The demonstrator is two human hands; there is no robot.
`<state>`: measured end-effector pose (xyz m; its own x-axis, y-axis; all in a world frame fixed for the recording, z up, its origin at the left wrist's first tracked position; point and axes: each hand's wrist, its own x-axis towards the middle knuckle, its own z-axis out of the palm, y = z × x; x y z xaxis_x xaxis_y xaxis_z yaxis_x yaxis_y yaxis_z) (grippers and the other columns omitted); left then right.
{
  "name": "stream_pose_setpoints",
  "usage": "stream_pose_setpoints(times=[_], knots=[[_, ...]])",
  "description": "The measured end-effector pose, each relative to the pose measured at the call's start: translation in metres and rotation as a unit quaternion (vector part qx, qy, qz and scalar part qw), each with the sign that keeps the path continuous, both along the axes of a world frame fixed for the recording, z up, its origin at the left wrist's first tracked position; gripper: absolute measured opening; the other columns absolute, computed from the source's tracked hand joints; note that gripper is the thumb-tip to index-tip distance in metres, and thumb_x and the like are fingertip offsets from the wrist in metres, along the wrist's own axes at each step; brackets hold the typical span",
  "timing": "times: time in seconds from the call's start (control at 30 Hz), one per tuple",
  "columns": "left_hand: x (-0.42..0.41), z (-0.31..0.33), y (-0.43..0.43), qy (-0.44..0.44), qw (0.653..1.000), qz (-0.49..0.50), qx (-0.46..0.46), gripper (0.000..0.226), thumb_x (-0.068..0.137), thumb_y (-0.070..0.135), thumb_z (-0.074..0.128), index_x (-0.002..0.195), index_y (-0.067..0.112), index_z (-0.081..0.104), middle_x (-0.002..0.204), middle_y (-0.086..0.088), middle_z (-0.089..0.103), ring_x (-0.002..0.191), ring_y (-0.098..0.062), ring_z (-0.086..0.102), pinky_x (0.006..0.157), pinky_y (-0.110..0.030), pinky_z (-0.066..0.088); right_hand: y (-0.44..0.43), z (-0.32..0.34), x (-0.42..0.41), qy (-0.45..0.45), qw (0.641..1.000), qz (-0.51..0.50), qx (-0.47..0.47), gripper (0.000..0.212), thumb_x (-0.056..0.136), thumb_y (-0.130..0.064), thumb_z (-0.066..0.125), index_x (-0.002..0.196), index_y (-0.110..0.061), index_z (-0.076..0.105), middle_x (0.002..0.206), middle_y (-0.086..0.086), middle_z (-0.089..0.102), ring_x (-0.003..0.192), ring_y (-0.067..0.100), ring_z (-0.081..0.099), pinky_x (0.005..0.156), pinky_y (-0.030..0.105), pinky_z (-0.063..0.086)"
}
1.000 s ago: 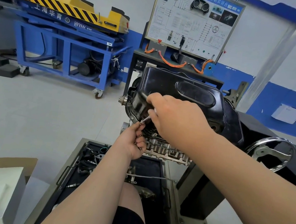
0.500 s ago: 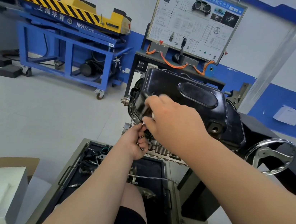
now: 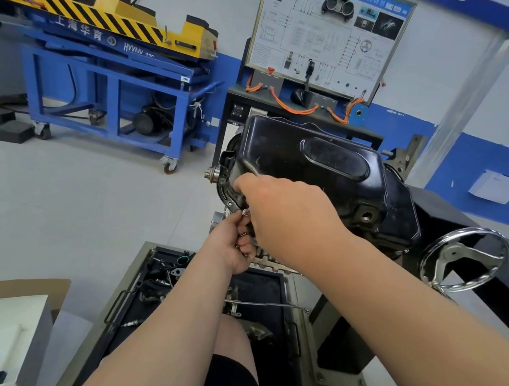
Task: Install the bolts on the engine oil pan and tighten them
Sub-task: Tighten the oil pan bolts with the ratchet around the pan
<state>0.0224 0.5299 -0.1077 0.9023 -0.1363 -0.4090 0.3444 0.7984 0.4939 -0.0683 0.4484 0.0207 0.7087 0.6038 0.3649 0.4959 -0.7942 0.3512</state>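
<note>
The person works bare-handed, left hand [image 3: 233,248] and right hand [image 3: 285,216] alike, with both forearms bare right up to the picture's edge. Black shorts [image 3: 231,384] end just above a bare knee [image 3: 232,339].

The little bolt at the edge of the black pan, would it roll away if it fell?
Probably. The bolt looks round, shiny metal, so it would likely roll or bounce, maybe into the tray below. It seems tiny against the right hand pinching it, so probably light and easy to fumble. It should stay stiff, not bend.
</note>
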Motion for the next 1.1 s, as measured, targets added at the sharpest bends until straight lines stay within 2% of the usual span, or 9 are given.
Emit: stream_pose_setpoints(times=[0.17, 0.3, 0.5, 0.7, 0.73, 0.8, 0.87, 1.03, 1.1], knots=[[-0.004, 0.004, -0.002, 0.017, 0.999, 0.006, -0.030, 0.046, 0.097, 0.030, 0.051, 0.052, 0.019, 0.052, 0.046, 0.009, 0.035, 0.032, -0.005, 0.022, 0.029, -0.015, 0.017, -0.007, 0.002, 0.002, -0.042, 0.997, -0.036, 0.055, 0.024, 0.100, -0.033, 0.041, 0.119, -0.019, 0.045, 0.077, -0.002, 0.053, 0.062, 0.023, 0.054, 0.052, 0.030, 0.035], [-0.002, 0.003, -0.003, 0.019, 1.000, 0.010, 0.002, 0.050, 0.096, 0.031, 0.051, 0.047, 0.021, 0.053, 0.048, 0.010, 0.035, 0.035, -0.006, 0.020, 0.037, -0.016, 0.015, -0.009, 0.000, -0.001, 0.011, 0.999, 0.003, 0.043, 0.047, 0.086, -0.017, 0.061, 0.127, -0.025, 0.041, 0.114, 0.000, 0.048, 0.057, 0.019, 0.049, 0.047, 0.028, 0.032], [0.002, 0.001, -0.006, 0.016, 1.000, 0.010, -0.001, 0.049, 0.097, 0.029, 0.047, 0.049, 0.021, 0.048, 0.044, 0.009, 0.034, 0.036, -0.006, 0.021, 0.036, -0.016, 0.016, -0.007, 0.002, 0.002, -0.034, 0.997, -0.049, 0.043, 0.019, 0.094, -0.018, 0.050, 0.111, -0.020, 0.044, 0.068, -0.002, 0.045, 0.056, 0.022, 0.046, 0.045, 0.028, 0.027], [0.004, 0.003, -0.006, -0.025, 0.999, -0.016, 0.013, 0.013, 0.097, 0.036, 0.048, 0.102, 0.026, 0.054, 0.109, 0.001, 0.038, 0.078, -0.015, 0.023, 0.061, -0.028, 0.014, -0.005, -0.006, -0.005, -0.001, 0.999, -0.002, 0.048, 0.042, 0.085, -0.011, 0.061, 0.121, -0.022, 0.042, 0.101, 0.000, 0.049, 0.056, 0.020, 0.044, 0.046, 0.029, 0.029], [0.004, 0.002, -0.005, -0.015, 1.000, -0.010, 0.019, 0.015, 0.096, 0.035, 0.049, 0.102, 0.023, 0.057, 0.106, 0.002, 0.043, 0.076, -0.014, 0.024, 0.060, -0.027, 0.015, -0.005, -0.005, -0.004, -0.002, 0.999, -0.004, 0.044, 0.040, 0.084, -0.008, 0.060, 0.118, -0.021, 0.044, 0.092, -0.002, 0.048, 0.058, 0.021, 0.044, 0.048, 0.030, 0.031], [0.006, 0.001, -0.003, 0.004, 0.999, -0.001, 0.033, 0.035, 0.096, 0.031, 0.050, 0.068, 0.015, 0.064, 0.075, 0.006, 0.053, 0.060, -0.010, 0.027, 0.053, -0.022, 0.018, -0.006, -0.002, 0.000, -0.020, 0.999, -0.022, 0.046, 0.028, 0.087, -0.010, 0.057, 0.111, -0.018, 0.046, 0.069, -0.004, 0.041, 0.055, 0.020, 0.045, 0.048, 0.031, 0.032], [0.004, 0.003, 0.000, 0.012, 1.000, 0.004, 0.020, 0.057, 0.097, 0.027, 0.048, 0.041, 0.018, 0.052, 0.048, 0.009, 0.041, 0.044, -0.007, 0.023, 0.041, -0.017, 0.016, -0.008, -0.001, 0.003, -0.034, 0.996, -0.044, 0.069, 0.015, 0.094, -0.017, 0.051, 0.108, -0.017, 0.044, 0.059, -0.004, 0.035, 0.048, 0.018, 0.040, 0.044, 0.027, 0.027], [0.003, 0.008, -0.001, 0.012, 0.999, 0.005, 0.035, 0.051, 0.097, 0.026, 0.048, 0.046, 0.019, 0.045, 0.048, 0.007, 0.037, 0.048, -0.008, 0.024, 0.052, -0.018, 0.015, -0.013, -0.002, -0.004, -0.020, 0.996, -0.019, 0.087, 0.006, 0.096, -0.023, 0.048, 0.101, -0.020, 0.047, 0.062, -0.003, 0.041, 0.049, 0.019, 0.041, 0.045, 0.026, 0.025], [0.000, 0.013, -0.001, 0.025, 0.999, -0.002, 0.040, 0.048, 0.096, 0.022, 0.044, 0.048, 0.020, 0.042, 0.041, 0.008, 0.033, 0.038, -0.007, 0.023, 0.040, -0.015, 0.016, -0.018, 0.010, -0.008, -0.018, 0.991, 0.010, 0.135, 0.010, 0.097, -0.028, 0.044, 0.103, -0.022, 0.050, 0.072, -0.002, 0.054, 0.060, 0.021, 0.050, 0.051, 0.029, 0.034]])
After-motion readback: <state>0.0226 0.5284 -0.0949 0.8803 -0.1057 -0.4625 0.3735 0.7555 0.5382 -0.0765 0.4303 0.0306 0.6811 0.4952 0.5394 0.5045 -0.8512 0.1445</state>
